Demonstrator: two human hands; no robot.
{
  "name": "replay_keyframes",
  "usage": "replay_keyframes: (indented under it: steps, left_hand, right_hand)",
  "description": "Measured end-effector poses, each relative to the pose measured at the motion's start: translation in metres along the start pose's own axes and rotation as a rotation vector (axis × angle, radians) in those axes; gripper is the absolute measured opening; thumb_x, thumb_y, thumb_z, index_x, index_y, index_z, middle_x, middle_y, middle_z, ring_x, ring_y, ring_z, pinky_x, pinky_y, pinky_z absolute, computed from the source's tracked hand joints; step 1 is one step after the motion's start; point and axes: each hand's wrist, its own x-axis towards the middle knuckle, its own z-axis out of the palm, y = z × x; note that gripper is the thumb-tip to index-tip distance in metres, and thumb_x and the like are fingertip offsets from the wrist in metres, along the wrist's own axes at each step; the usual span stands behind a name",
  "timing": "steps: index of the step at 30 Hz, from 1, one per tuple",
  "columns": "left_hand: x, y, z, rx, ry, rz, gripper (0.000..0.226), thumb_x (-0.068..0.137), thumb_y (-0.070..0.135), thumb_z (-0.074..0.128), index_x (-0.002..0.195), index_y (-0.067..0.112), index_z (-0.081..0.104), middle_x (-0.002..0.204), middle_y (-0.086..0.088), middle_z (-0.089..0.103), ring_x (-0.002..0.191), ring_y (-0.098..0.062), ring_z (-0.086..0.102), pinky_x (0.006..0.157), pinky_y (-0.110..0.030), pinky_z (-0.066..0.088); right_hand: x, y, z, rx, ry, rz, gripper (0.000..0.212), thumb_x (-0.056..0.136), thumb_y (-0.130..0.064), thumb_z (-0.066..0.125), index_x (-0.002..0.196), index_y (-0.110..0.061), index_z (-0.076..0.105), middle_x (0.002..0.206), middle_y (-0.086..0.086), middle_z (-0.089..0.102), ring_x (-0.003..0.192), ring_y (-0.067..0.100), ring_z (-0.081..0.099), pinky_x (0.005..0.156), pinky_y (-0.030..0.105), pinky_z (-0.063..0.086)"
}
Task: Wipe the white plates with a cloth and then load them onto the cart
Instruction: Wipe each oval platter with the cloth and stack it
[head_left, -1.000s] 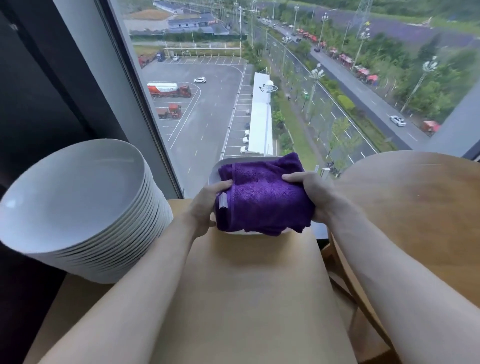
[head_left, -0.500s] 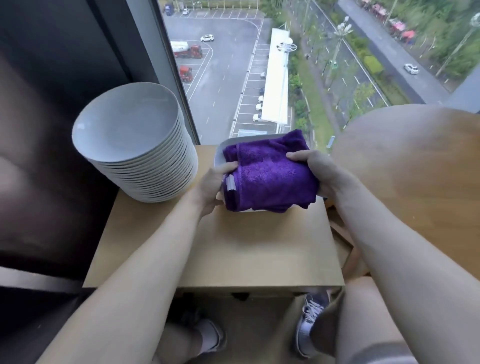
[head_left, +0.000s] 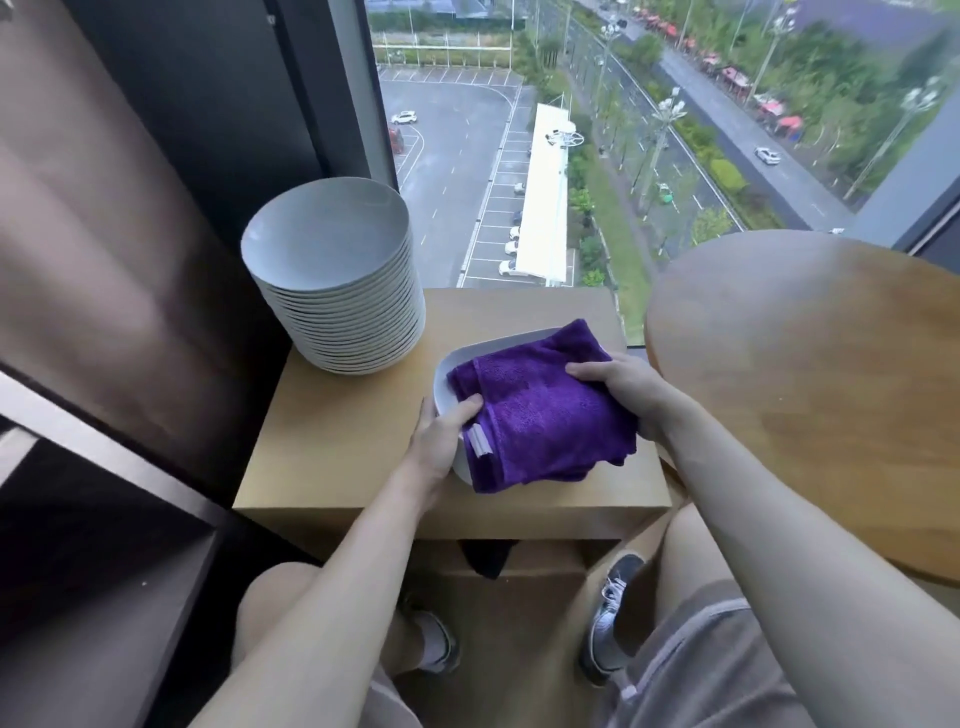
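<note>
- Nearest to me, the person's bare knees, grey shorts (head_left: 691, 654) and grey laced shoes (head_left: 608, 629) are showing below the bench's front edge, and both forearms are reaching forward over it.
- The left hand (head_left: 441, 436) is gripping the near left rim of a white plate (head_left: 447, 371). Its thumb is pressing down on the cloth and its fingers (head_left: 428, 423) are curling under the rim.
- The right hand (head_left: 623, 387) is holding the right side of the purple cloth (head_left: 540, 410). The thumb is lying flat on top and the other fingers are wrapping round the edge, pinching cloth and plate together. I cannot tell how they lie underneath.
- The cloth is lying folded over most of the plate, with a small white tag showing beside the left thumb and a loose corner hanging off the near side.
- The plate is tilting up towards me over the near right part of the square wooden bench (head_left: 353, 441). I cannot tell whether it is touching the wood.
- A tall stack of white plates (head_left: 337, 280) is sitting on the bench's far left corner, well apart from the held plate.
- A round wooden top (head_left: 810, 374) is standing just beside the bench on the right.
- Beyond, a window (head_left: 467, 156) is looking down on a car park and a tree-lined road.
</note>
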Motion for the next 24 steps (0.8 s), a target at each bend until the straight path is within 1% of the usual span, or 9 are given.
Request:
replay_keyframes:
  steps: [3,5,7,9,11,15,17,20,24]
  left_hand:
    - [-0.011,-0.011,0.000,-0.005,0.024,0.003,0.064,0.079,0.046,0.076,0.137,0.026,0.057,0.123,-0.005,0.074,0.111,-0.027,0.072,0.101,-0.052,0.055]
    - [-0.017,-0.015,0.004,0.000,0.060,-0.004,0.061,0.077,0.050,0.076,0.133,0.033,0.057,0.119,-0.001,0.075,0.104,-0.021,0.074,0.095,-0.047,0.058]
    - [-0.020,-0.018,0.007,0.002,0.094,-0.018,0.060,0.076,0.052,0.076,0.130,0.037,0.056,0.115,0.002,0.075,0.100,-0.018,0.075,0.090,-0.042,0.060]
    - [-0.023,-0.016,0.010,0.020,0.107,-0.029,0.060,0.076,0.054,0.074,0.130,0.037,0.054,0.113,0.003,0.075,0.100,-0.018,0.074,0.087,-0.040,0.060]
    - [-0.026,-0.011,0.008,0.082,0.102,-0.024,0.058,0.079,0.054,0.073,0.131,0.036,0.054,0.114,0.003,0.074,0.102,-0.017,0.073,0.085,-0.036,0.058]
    - [-0.027,0.003,-0.002,0.150,0.087,-0.007,0.032,0.099,0.037,0.065,0.129,0.034,0.057,0.117,0.002,0.074,0.107,-0.023,0.072,0.097,-0.049,0.057]
    - [-0.026,0.010,-0.005,0.135,0.055,0.022,0.032,0.105,0.027,0.053,0.136,0.036,0.054,0.118,0.001,0.074,0.106,-0.025,0.073,0.094,-0.052,0.059]
    - [-0.029,0.009,-0.005,0.194,0.045,0.075,0.039,0.106,0.024,0.046,0.143,0.036,0.047,0.123,-0.005,0.070,0.109,-0.027,0.070,0.095,-0.052,0.059]
    - [-0.032,0.003,0.002,0.243,0.100,0.137,0.060,0.087,0.036,0.044,0.147,0.030,0.040,0.128,-0.007,0.065,0.115,-0.027,0.065,0.102,-0.053,0.053]
  right_hand:
    - [-0.009,-0.005,0.005,-0.258,0.132,-0.044,0.036,0.085,-0.038,0.080,0.110,-0.014,0.072,0.110,0.008,0.076,0.085,0.022,0.075,0.073,0.033,0.060]
    - [-0.014,-0.009,0.009,-0.636,0.365,-0.144,0.059,0.084,-0.047,0.077,0.129,-0.012,0.061,0.127,0.003,0.062,0.113,0.025,0.063,0.093,0.038,0.052]
    - [-0.028,-0.007,0.023,-0.973,0.609,-0.366,0.063,0.087,-0.043,0.072,0.139,-0.013,0.052,0.141,0.009,0.047,0.132,0.032,0.044,0.110,0.047,0.038]
    - [-0.048,0.000,0.046,-1.048,0.713,-0.597,0.057,0.087,-0.037,0.066,0.137,-0.014,0.053,0.144,0.012,0.043,0.135,0.034,0.038,0.112,0.051,0.035]
    - [-0.060,0.008,0.067,-1.031,0.669,-0.624,0.063,0.088,-0.049,0.054,0.140,-0.016,0.048,0.147,0.012,0.041,0.137,0.033,0.035,0.115,0.051,0.032]
    - [-0.062,0.017,0.089,-1.114,0.466,-0.343,0.098,0.085,-0.084,0.024,0.160,-0.021,0.021,0.168,0.016,0.011,0.155,0.037,0.001,0.123,0.054,-0.007]
    - [-0.058,0.018,0.091,-1.168,0.453,-0.314,0.112,0.078,-0.093,0.017,0.163,-0.020,0.013,0.170,0.018,0.003,0.156,0.040,-0.006,0.121,0.057,-0.015]
    - [-0.052,0.017,0.092,-1.233,0.397,-0.300,0.112,0.077,-0.089,0.023,0.163,-0.019,0.007,0.170,0.020,0.001,0.155,0.043,-0.009,0.119,0.062,-0.015]
    - [-0.048,0.007,0.084,-1.238,0.255,-0.326,0.096,0.083,-0.062,0.040,0.163,-0.022,0.008,0.171,0.016,0.000,0.156,0.041,-0.007,0.122,0.061,-0.011]
